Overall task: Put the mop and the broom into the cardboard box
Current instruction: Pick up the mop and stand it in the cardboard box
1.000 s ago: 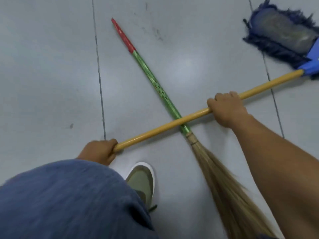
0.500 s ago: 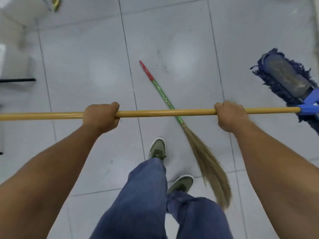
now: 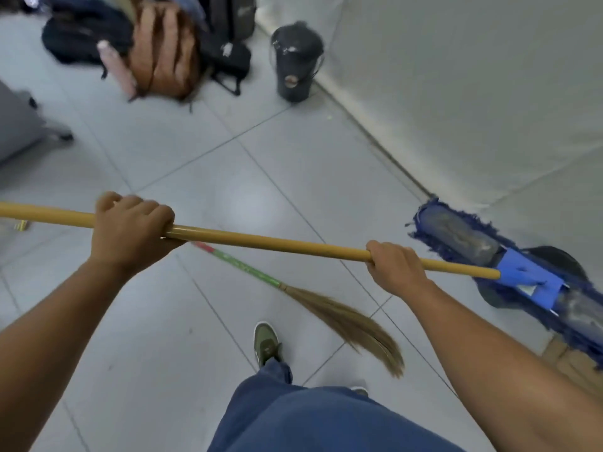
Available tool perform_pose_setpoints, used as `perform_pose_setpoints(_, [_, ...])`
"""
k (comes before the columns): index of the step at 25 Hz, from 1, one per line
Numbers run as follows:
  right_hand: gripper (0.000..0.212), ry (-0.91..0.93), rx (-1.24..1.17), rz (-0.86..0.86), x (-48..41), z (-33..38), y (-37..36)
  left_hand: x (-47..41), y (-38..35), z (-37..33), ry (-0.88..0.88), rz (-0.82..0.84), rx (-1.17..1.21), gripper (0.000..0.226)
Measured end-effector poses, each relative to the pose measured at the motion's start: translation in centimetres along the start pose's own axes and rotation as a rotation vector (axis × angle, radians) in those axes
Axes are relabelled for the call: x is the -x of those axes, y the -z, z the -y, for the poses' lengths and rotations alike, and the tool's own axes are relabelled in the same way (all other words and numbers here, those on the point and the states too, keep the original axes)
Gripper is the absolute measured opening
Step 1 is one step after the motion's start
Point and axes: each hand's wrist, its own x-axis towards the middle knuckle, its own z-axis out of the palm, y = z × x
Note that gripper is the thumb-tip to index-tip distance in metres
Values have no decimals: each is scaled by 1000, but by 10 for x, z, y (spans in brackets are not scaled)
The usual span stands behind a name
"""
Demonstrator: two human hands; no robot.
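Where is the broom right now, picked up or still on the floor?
On the floor: the broom lies flat on the tiles beneath the mop, which both hands grip.

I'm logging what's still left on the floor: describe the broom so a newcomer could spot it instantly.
Start from the yellow mop handle held across the view. On the grey tile floor just beneath it lies the broom: the only thing with a green stick and a tan straw fan.

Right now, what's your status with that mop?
Left hand and right hand both gripping yellow wooden-handled blue mop, held level. Green-handled straw broom on floor. Cardboard box not clearly visible. Nothing blocking.
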Motion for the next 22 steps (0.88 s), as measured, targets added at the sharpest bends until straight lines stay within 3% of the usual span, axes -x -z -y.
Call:
perform_pose_setpoints(1, [6, -52, -38, 6, 19, -15, 0, -13, 8, -21, 34, -144, 13, 35])
perform_pose_setpoints(3, [7, -203, -161, -16, 66, -52, 1, -32, 30, -92, 105, -378, 249, 56])
perform_pose_setpoints(5, [12, -368, -314, -97, 119, -93, -2, -49, 58, -192, 283, -463, 921, 83])
perform_pose_setpoints(7, [11, -512, -413, -171, 175, -132, -9, -53, 97, -297, 496, -195, 1820, 73])
perform_pose_setpoints(8, [9, -585, -467, -204, 208, -154, -14, -53, 109, -350, 509, 42, 2137, 53])
perform_pose_setpoints(9, [7, -634, -519, -230, 232, -169, -20, -54, 119, -390, 489, 279, 2281, 31])
perform_pose_setpoints(11, [15, -740, -623, -289, 292, -208, -34, -49, 139, -480, 321, 559, 2320, 10])
perform_pose_setpoints(15, [23, -997, -823, -374, 403, -280, -72, -21, 184, -658, -64, 847, 2224, 21])
perform_pose_setpoints(22, [19, -1312, -1011, -456, 542, -369, -130, 43, 203, -872, -258, 1266, 2058, 27])
